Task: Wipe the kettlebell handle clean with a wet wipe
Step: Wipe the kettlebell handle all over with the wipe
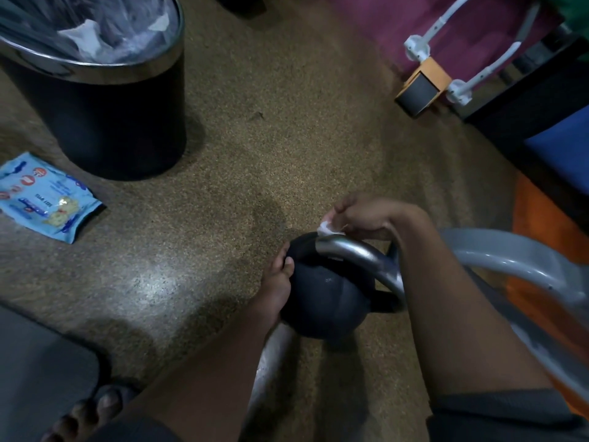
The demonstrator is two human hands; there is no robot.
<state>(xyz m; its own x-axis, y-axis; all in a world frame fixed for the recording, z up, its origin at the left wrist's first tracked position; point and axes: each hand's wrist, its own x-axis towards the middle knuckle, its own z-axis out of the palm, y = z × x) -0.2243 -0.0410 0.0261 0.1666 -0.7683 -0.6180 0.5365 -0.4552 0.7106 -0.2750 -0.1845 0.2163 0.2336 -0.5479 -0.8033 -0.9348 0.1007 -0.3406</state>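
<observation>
With the right hand pinching a small white wet wipe on the grey metal handle and the left hand bracing the black kettlebell with straight fingers, the scrunched wipe could slip off.

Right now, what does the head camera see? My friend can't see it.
A right hand presses a white wet wipe on a kettlebell's silver handle, while the left hand steadies the kettlebell. A wipes packet and bin sit nearby.

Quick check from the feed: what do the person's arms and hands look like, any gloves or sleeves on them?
Both hands are bare, no gloves: left hand, right hand. Forearms are uncovered. A dark grey short sleeve shows at the right upper arm. No watch, rings or markings visible.
</observation>
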